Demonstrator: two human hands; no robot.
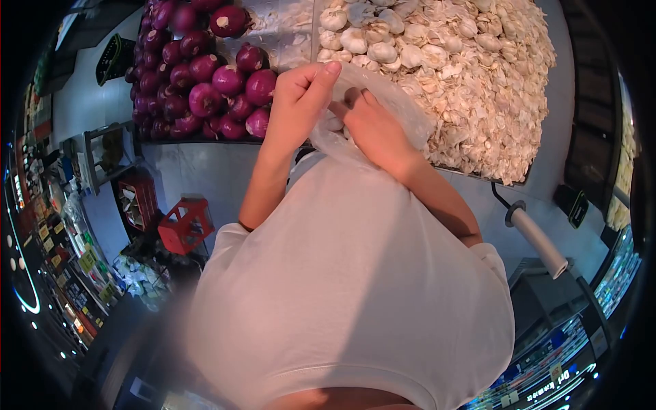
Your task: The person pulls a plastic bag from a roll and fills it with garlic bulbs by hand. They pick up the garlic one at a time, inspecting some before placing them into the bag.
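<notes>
A clear plastic bag is held up in front of my chest, at the near edge of the produce display. My left hand is closed on the bag's left rim, thumb pressed against the fingers. Within the bag's mouth is my right hand, its fingers bent and partly hidden; whatever they grip does not show. Pale round shapes, perhaps garlic, show through the film below its fingers. Beyond the bag lie whole garlic bulbs and a heap of loose garlic skins and cloves.
Red onions are piled to the left of the garlic. A roll of plastic bags sticks out at the right below the display. Red crates stand on the floor at left. Shop shelves line both sides.
</notes>
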